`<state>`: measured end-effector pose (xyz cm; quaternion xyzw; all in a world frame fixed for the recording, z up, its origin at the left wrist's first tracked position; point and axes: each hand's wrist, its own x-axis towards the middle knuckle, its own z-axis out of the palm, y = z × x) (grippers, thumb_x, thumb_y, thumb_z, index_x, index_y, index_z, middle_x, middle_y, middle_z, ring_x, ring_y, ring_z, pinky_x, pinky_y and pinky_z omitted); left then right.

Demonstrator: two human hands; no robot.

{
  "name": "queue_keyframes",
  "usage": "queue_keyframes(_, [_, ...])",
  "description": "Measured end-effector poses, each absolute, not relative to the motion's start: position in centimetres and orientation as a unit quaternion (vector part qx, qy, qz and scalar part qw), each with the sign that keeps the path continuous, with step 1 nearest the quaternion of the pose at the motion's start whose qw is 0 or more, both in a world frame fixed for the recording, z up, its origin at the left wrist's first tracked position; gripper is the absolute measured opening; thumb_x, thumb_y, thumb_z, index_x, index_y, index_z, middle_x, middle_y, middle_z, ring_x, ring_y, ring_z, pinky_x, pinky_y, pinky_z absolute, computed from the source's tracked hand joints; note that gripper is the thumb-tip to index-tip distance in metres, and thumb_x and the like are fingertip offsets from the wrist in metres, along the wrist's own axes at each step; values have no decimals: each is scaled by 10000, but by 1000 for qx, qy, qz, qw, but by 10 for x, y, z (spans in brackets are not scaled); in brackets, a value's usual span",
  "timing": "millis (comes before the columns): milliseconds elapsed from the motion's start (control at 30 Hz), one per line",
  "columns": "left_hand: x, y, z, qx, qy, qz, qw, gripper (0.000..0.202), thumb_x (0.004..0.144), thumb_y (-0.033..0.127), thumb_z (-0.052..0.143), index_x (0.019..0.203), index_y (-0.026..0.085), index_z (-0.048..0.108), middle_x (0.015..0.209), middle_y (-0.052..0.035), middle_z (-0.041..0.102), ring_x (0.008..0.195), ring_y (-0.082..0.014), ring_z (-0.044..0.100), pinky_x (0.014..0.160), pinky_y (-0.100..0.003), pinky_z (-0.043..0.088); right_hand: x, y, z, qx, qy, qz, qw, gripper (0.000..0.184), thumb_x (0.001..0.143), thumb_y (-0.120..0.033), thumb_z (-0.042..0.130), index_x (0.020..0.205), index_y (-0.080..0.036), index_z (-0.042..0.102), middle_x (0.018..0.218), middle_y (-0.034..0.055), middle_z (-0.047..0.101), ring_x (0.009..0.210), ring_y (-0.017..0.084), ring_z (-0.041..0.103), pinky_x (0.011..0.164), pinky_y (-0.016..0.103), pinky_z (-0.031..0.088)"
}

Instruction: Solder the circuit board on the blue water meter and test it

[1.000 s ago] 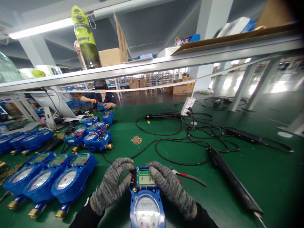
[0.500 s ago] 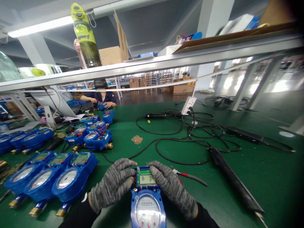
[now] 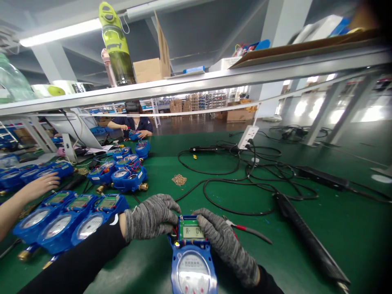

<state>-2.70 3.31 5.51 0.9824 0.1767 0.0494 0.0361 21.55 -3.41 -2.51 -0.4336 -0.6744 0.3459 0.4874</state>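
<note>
Though partly hidden, meter [image 3: 193, 267] between hands [image 3: 153, 217] [image 3: 228, 247].

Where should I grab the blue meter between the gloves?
I'd probably hold the blue meter by its rounded side walls, from left and right together, since its dial faces up and the green circuit board lies exposed at the far end.

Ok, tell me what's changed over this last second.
The left hand has shifted away from the body, its black sleeve now crossing in front of the nearby row of meters. Another person's bare hand has come in from the left. The right hand stays at the held-up display's right edge; the pliers haven't moved.
</note>
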Motion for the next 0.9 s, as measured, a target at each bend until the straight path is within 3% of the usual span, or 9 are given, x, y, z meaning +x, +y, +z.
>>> queue_keyframes(133, [-27, 33, 40, 980, 138, 121, -73, 177, 967, 288, 580, 1063, 254, 726, 1140, -48, 744, 1069, -223, 677, 1047, -410, 497, 216, -31, -33, -427, -680, 345, 486, 366, 1029, -526, 485, 1027, -232, 703, 976, 74, 704, 907, 291, 667, 777, 376, 558])
queue_keyframes(300, [-27, 29, 24, 958, 155, 207, -126, 152, 981, 265, 571, 1013, 215, 711, 1114, -42, 744, 1066, -201, 670, 1048, -407, 506, 217, -27, -48, -418, -685, 338, 492, 381, 1049, -531, 474, 1039, -228, 704, 1026, 72, 698, 946, 289, 656, 774, 374, 532])
queue_keyframes(567, [-27, 28, 22, 963, 183, 192, 48, 202, 993, 274, 536, 1021, 180, 713, 1191, -70, 709, 1148, -207, 634, 1150, -431, 439, 217, -23, -61, -424, -688, 334, 485, 418, 1046, -572, 513, 1103, -204, 703, 1096, 94, 685, 997, 312, 638, 824, 407, 524])
queue_keyframes(767, [-33, 25, 31, 952, 171, 152, 204, 223, 980, 225, 520, 1034, 147, 722, 1149, -118, 707, 1084, -200, 677, 986, -317, 568, 217, -31, -36, -394, -694, 364, 480, 432, 1040, -599, 502, 988, -219, 701, 973, 84, 691, 906, 292, 652, 769, 384, 543])
queue_keyframes(900, [-36, 16, 23, 935, 203, 177, 232, 209, 980, 212, 528, 1050, 163, 719, 1091, -86, 730, 1020, -182, 707, 936, -293, 592, 216, -34, -26, -371, -684, 398, 486, 415, 1039, -597, 515, 958, -235, 699, 924, 78, 682, 862, 285, 643, 737, 380, 539])
